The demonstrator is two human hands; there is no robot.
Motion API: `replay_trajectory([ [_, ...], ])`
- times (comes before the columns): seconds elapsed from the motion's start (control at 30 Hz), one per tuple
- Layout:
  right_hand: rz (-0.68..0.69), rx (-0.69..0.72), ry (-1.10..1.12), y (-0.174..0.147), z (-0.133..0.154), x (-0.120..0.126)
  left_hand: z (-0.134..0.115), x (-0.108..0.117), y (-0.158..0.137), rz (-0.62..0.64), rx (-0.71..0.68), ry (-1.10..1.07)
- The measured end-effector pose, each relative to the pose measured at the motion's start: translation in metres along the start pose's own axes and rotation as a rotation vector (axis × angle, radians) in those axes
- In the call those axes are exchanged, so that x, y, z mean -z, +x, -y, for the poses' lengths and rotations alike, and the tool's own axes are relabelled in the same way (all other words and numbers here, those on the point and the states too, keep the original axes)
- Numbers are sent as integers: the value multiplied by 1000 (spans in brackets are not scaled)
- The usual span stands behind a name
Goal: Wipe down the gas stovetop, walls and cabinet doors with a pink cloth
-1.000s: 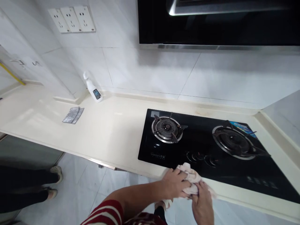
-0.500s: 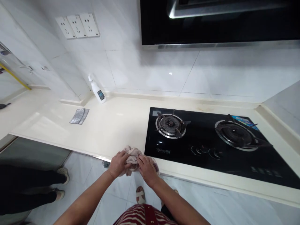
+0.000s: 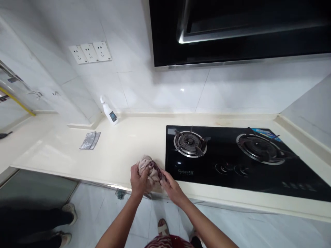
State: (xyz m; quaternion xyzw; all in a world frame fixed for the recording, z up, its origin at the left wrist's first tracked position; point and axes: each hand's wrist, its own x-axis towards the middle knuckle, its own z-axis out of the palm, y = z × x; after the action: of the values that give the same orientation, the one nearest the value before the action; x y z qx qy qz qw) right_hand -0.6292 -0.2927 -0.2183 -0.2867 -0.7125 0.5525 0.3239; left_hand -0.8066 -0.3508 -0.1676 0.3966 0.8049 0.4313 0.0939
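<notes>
A crumpled, pale pinkish cloth (image 3: 147,164) with a darker purple patch is bunched between my two hands at the front edge of the cream countertop (image 3: 124,144). My left hand (image 3: 139,179) grips its left side, thumb on top. On the right side, my right hand (image 3: 170,186) pinches the darker part with its fingers. Just right of the cloth lies the black gas stove (image 3: 207,175), with two burners. Some of the fingers are hidden behind the folds.
A white spray bottle (image 3: 110,112) stands by the back wall. Left of centre lies a folded silvery-grey cloth (image 3: 90,140). The range hood (image 3: 232,38) overhangs at upper right. Another person's legs (image 3: 38,220) are at lower left. A small greenish item (image 3: 120,194) shows below the counter edge.
The cloth has been turned and gathered into a tighter bundle, its purple part now on top. Both hands shifted slightly right with it. The view tilted up a little.
</notes>
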Motion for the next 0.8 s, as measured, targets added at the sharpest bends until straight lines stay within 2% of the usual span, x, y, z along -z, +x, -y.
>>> replay_trajectory([
  [0.13,-126,86,-528,-20,-42,27,-1,-24,-2,34,-116,156],
  [0.23,-182,210,-798,-35,-60,41,10,-35,-6,78,-312,400],
  [0.33,-155,277,-988,-37,-62,51,23,-38,2,108,-472,571],
  [0.5,-80,313,-1118,-27,-59,59,29,-44,29,262,-650,574],
  [0.67,-76,318,-1143,-26,-59,59,12,-72,59,262,-651,525],
  [0.8,-96,363,-1207,-25,-62,60,-10,-103,101,240,-489,523],
])
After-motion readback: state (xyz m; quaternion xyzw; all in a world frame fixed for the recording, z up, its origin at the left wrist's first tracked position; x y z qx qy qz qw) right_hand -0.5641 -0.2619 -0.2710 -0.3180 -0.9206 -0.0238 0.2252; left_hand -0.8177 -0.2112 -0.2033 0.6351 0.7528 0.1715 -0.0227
